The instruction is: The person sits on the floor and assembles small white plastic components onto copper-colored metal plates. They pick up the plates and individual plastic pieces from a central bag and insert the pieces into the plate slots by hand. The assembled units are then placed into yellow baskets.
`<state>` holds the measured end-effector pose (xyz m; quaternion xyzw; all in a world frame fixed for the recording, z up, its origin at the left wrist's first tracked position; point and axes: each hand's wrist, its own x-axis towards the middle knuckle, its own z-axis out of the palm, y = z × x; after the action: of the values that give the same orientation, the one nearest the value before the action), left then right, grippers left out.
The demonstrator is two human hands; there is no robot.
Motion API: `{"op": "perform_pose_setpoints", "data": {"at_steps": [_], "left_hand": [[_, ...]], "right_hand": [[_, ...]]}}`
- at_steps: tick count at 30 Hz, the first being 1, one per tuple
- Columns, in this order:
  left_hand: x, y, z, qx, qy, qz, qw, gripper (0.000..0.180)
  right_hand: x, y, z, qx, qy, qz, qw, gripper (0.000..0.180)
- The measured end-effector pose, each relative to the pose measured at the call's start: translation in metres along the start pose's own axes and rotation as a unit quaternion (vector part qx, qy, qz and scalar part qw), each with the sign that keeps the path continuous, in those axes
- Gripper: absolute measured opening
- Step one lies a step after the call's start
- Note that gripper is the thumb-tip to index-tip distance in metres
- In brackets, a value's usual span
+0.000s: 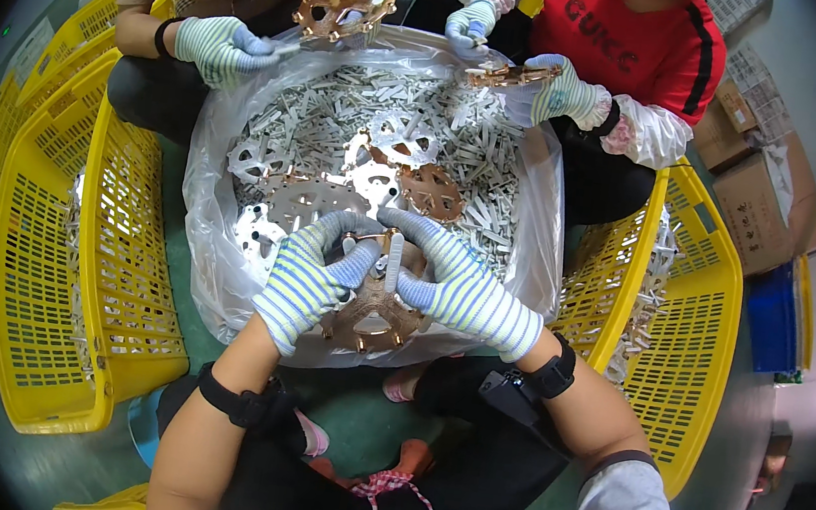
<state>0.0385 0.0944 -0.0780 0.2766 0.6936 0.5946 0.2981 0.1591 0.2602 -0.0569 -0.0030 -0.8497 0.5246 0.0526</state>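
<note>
Both my hands wear striped, grey-tipped gloves and hold a copper-coloured, spoked round metal plate (368, 321) over the near side of a lined bin. My left hand (310, 279) is closed on the plate's far left side, thumb and index finger on its edge. Opposite it, my right hand (460, 286) grips the far right side. A slim grey metal strip (394, 262) stands at the plate's far edge, beside my right thumb. My fingers partly cover the plate. Below the hands, more silvery and coppery cut-out plates (430, 192) lie on a heap of small grey strips (329, 105).
Clear plastic (208, 202) lines the bin. Yellow slotted baskets (141, 255) (687, 327) holding metal parts flank it. Across the bin, two gloved co-workers handle coppery plates (346, 6) (511, 75). Cardboard boxes (752, 199) and a blue crate (771, 317) stand at the right.
</note>
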Motion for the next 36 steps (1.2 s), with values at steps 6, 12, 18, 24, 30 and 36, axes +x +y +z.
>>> {"op": "perform_pose_setpoints", "data": {"at_steps": [6,12,18,24,30,36], "left_hand": [[0.0,-0.001,-0.002,-0.015,-0.005,-0.031,0.999,0.027],[0.004,0.001,-0.01,-0.112,0.048,0.04,0.992,0.047],[-0.006,-0.002,0.001,-0.199,-0.091,-0.092,0.971,0.04],[0.009,-0.001,-0.018,-0.231,0.101,-0.044,0.967,0.032],[0.01,-0.004,-0.029,-0.188,0.147,0.015,0.971,0.03],[0.008,-0.002,-0.036,-0.27,0.137,0.03,0.953,0.023]], "right_hand": [[0.0,0.01,0.003,0.068,-0.01,-0.008,0.998,0.06],[0.006,0.017,-0.011,0.221,0.117,0.086,0.964,0.044],[0.012,0.023,-0.017,0.424,0.219,0.127,0.869,0.037],[0.008,0.075,-0.017,0.338,0.002,0.152,0.929,0.043],[-0.011,0.112,0.009,-0.276,-0.355,0.172,0.876,0.036],[-0.009,0.097,0.019,-0.288,-0.403,0.24,0.835,0.037]]}}
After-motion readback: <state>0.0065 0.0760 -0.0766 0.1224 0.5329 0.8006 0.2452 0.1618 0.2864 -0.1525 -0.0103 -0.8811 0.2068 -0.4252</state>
